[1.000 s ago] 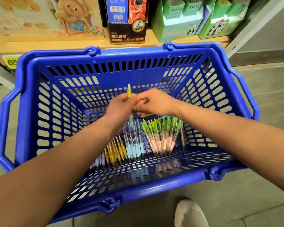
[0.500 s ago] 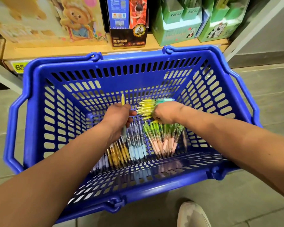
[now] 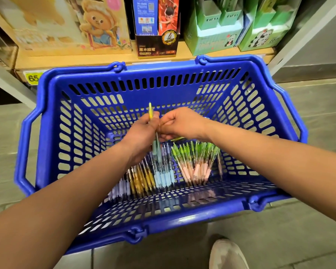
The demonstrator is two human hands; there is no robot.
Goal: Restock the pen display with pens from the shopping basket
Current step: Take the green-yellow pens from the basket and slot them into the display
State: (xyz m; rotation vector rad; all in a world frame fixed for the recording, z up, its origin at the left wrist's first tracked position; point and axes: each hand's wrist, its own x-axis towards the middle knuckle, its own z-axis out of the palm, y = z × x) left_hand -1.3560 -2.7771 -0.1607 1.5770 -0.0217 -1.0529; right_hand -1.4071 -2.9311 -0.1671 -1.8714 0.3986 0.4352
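Your left hand (image 3: 142, 134) is curled round one pen (image 3: 150, 111), held upright over the middle of the basket (image 3: 182, 73), with its yellow end poking above your fingers and its pale barrel hanging below the palm. Your right hand (image 3: 182, 123) sits against the left with fingers curled, but whether it grips anything cannot be told. The other pens lie in bunches on the basket floor: green pens (image 3: 198, 160) at right, blue pens (image 3: 163, 172) in the middle, amber pens (image 3: 140, 177) at left.
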